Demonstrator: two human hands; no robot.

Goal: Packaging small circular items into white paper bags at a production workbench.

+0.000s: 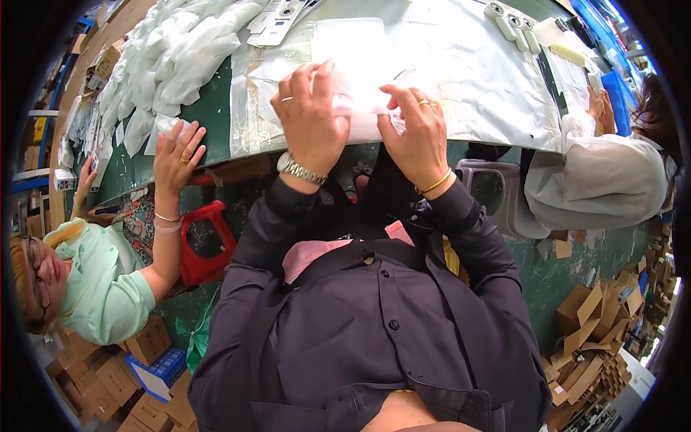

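My left hand (309,119), with a metal watch and a ring, and my right hand (417,133), with a gold bangle and rings, both grip a flat white translucent pouch (354,68). The pouch lies at the near edge of the table, on a clear plastic sheet (468,79) that covers the green tabletop (209,115). My left fingers curl over the pouch's left side. My right fingers pinch its lower right corner. What is inside the pouch cannot be made out. My dark sleeves run down to my body below.
A heap of white bags (173,50) covers the table's left part, and white plastic parts (281,18) lie beyond the pouch. One co-worker's hand (178,147) rests on the table at left; another in a white sleeve (597,173) sits right. Red stool (205,241), grey stool (489,187), cardboard boxes (115,381).
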